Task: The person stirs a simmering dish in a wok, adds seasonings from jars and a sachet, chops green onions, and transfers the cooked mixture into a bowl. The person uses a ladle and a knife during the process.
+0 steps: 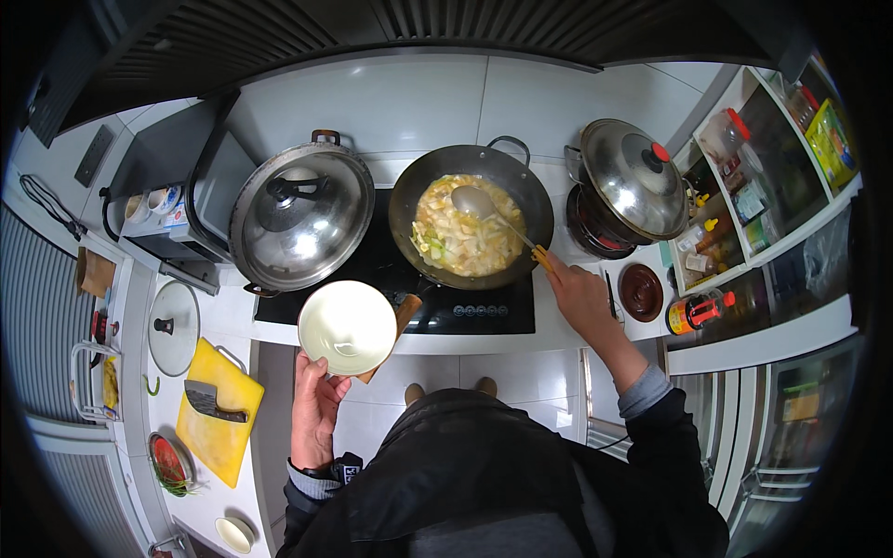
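Note:
My left hand (317, 408) grips the rim of a pale empty bowl (347, 328), held over the front edge of the black cooktop (488, 319). Beneath the bowl lies the wooden handle (407, 312) of a utensil, mostly hidden. With my right hand (579, 296) I hold a metal ladle (474, 201) by its yellowish handle. The ladle's bowl rests in a dark wok (541, 216) on the cooktop, among chopped food in broth (474, 244) with green pieces at the left.
A large lidded pan (314, 237) stands left of the wok, a lidded pot (628, 185) right. The left counter holds a glass lid (173, 328), a yellow cutting board (216, 446) with a cleaver (209, 403), and a small bowl (234, 534). A brown dish (640, 293) and sauce bottle (698, 312) stand right.

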Tool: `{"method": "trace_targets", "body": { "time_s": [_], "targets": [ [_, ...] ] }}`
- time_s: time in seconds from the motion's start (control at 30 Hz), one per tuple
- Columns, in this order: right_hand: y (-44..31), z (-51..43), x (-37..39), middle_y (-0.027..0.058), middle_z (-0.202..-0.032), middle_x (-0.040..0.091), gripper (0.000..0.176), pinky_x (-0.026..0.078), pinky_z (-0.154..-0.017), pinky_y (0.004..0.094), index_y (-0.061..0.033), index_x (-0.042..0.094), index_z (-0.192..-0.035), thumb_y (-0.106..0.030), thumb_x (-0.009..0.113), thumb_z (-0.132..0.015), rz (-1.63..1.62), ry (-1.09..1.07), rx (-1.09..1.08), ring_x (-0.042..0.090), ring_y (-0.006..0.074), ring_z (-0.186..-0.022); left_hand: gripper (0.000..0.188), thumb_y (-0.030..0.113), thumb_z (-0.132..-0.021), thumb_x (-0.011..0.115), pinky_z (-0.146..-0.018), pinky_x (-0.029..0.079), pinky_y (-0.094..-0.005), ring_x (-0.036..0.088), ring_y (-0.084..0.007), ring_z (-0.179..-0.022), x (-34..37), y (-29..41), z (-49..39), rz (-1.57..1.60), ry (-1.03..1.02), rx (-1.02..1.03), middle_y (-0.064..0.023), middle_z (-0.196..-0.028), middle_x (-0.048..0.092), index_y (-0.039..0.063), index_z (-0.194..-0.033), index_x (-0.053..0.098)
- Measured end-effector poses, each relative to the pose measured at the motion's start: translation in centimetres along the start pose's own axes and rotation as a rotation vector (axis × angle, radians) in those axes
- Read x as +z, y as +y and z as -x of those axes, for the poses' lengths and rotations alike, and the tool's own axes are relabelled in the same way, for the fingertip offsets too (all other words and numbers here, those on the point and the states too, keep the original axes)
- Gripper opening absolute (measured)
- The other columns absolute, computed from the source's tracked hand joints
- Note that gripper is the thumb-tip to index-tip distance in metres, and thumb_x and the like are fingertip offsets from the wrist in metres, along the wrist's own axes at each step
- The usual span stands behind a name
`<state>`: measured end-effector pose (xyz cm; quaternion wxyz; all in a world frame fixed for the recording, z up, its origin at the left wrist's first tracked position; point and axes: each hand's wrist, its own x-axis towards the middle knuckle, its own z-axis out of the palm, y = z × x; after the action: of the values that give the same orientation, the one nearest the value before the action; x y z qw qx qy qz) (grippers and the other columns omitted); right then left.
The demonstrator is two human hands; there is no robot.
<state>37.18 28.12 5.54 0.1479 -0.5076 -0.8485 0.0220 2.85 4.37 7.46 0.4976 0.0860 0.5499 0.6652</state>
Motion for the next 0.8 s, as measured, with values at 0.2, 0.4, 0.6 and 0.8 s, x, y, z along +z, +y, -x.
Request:
{"method": "trace_targets", "body": {
  "time_s": [0.2, 0.4, 0.6, 0.8],
  "targets": [
    [-0.3, 0.1, 1.8, 0.0147, -0.068, 0.065, 0.037, 0.050, -0.051, 0.0352, -0.0106, 0.061, -0.127, -0.024, 0.060, -0.093, -0.449, 0.001, -0.082, 0.065, 0.0259, -0.056, 0.054, 0.030, -0.087, 0.066, -0.070, 0.054, -0.0209, 0.061, -0.0130, -0.084, -0.5, 0.4, -0.6, -0.012, 0.007, -0.005, -0.0070, -0.113, 0.057, 0.010, -0.131, 0.042],
    [-0.6, 0.4, -0.7, -0.0002, -0.064, 0.054, 0.038, 0.034, -0.042, 0.0196, -0.0061, 0.059, -0.129, -0.028, 0.052, -0.098, -1.038, -0.640, 0.556, 0.045, 0.0044, -0.048, 0.051, 0.029, -0.087, 0.065, -0.072, 0.052, -0.0204, 0.060, -0.0130, -0.086, -0.3, 1.3, -1.2, -0.048, 0.032, -0.001, -0.0071, -0.111, 0.058, 0.009, -0.127, 0.042],
    [-1.4, 0.0, -0.5, 0.0031, -0.069, 0.053, 0.040, 0.024, -0.040, 0.0186, -0.0065, 0.056, -0.131, -0.032, 0.051, -0.100, -1.302, -0.700, 0.712, 0.034, 0.0040, -0.045, 0.051, 0.030, -0.087, 0.066, -0.073, 0.051, -0.0210, 0.061, -0.0145, -0.088, 0.5, 2.0, -1.8, -0.074, 0.022, -0.005, -0.0078, -0.112, 0.057, 0.009, -0.126, 0.042],
    [0.1, -0.1, -2.3, 0.0026, -0.069, 0.052, 0.039, 0.024, -0.041, 0.0189, -0.0063, 0.057, -0.129, -0.032, 0.051, -0.101, -1.342, -0.671, 0.761, 0.033, 0.0037, -0.046, 0.049, 0.030, -0.086, 0.067, -0.073, 0.051, -0.0218, 0.063, -0.0167, -0.087, 1.4, 3.0, -2.9, -0.133, 0.002, 0.009, -0.0092, -0.109, 0.057, 0.010, -0.122, 0.041]
  ]
}}
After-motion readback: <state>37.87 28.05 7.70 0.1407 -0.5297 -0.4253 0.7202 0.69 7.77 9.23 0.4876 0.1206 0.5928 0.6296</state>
